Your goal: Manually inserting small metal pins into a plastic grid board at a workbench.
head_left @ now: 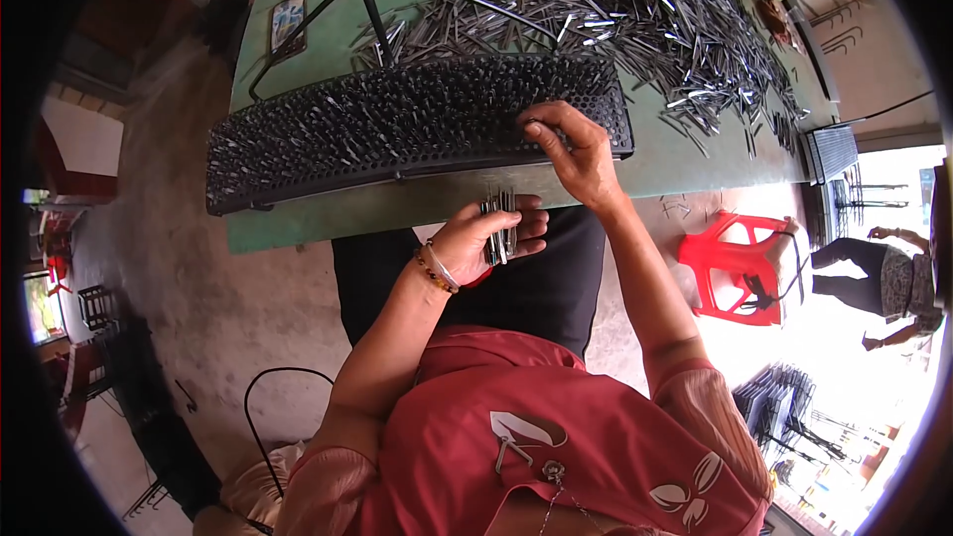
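Note:
A small bundle of thin dark metal strips (499,228) lies in my left hand (472,238), gripped between thumb and fingers just off the near edge of the table. My right hand (579,152) is over the right part of a long black perforated rack (328,174), its thumb and fingertips pinched together. Whatever is between those fingertips is too small to make out. Many similar strips stand upright in the rack's holes, densely from its left end to near my right hand. Fewer stand at the right end, where bare holes show.
A big pile of loose strips (635,10) covers the far and right parts of the green table (685,154). Black metal legs (372,10) rise behind the rack. A phone (288,25) lies at far left. A red stool (730,263) and another person (884,278) are at right.

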The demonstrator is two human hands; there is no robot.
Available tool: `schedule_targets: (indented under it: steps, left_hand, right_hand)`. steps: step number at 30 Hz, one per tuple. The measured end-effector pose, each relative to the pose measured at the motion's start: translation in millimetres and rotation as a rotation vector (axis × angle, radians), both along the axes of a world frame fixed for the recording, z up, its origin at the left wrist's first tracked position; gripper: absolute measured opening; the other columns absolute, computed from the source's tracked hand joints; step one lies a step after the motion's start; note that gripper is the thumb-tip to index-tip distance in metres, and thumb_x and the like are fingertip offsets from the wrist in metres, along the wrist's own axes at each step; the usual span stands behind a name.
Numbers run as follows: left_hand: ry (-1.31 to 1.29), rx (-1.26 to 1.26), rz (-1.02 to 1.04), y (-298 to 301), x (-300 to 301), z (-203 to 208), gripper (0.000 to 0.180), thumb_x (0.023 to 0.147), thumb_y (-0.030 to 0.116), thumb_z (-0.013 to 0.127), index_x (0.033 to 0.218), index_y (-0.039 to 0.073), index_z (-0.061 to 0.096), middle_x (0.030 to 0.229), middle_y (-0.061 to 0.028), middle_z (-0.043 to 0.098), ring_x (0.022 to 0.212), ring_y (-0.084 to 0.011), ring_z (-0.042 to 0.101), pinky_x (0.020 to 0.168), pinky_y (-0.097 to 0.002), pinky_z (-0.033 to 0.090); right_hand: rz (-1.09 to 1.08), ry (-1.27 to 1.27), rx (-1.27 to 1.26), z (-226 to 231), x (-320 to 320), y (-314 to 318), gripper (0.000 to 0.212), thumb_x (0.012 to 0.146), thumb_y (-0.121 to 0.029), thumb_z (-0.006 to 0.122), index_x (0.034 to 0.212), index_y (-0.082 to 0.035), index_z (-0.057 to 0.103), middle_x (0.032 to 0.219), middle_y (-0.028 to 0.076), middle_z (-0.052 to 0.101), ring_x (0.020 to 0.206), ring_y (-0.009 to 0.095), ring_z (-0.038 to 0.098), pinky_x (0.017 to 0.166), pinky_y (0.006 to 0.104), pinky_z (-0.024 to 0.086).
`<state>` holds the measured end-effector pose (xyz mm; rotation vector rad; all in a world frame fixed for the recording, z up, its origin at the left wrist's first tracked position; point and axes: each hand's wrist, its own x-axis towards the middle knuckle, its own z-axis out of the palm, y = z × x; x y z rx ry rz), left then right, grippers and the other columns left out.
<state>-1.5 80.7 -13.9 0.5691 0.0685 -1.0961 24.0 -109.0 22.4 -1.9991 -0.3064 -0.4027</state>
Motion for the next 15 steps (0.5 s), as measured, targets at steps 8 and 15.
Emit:
schedule_targets:
  steps: [8, 15]
  left_hand:
    - [0.067, -0.044, -0.075, 3.7, 1.2, -0.3, 0.035, 0.093, 0.010, 0.047, 0.127, 0.002, 0.046, 0.108, -0.0173, 0.060, 0.104, -0.0278, 0.059, 0.090, -0.0513, 0.049]
    - [-0.024, 0.004, -0.045, 4.0, 2.5, -0.7, 0.035, 0.095, 0.014, 0.048, 0.127, 0.002, 0.046, 0.111, -0.0168, 0.060, 0.102, -0.0262, 0.061, 0.087, -0.0428, 0.052]
  right_hand:
    - [-0.032, -0.053, -0.102, -2.8, 1.0, 2.3, 0.012, 0.083, -0.007, 0.064, 0.094, -0.003, 0.065, 0.093, 0.009, 0.066, 0.086, 0.024, 0.063, 0.078, 0.0323, 0.045]
    - [-0.059, -0.120, -0.163, -10.5, 0.2, 8.8, 0.018, 0.079, 0.000, 0.066, 0.097, -0.001, 0.066, 0.096, 0.011, 0.063, 0.085, 0.023, 0.062, 0.074, 0.0317, 0.049]
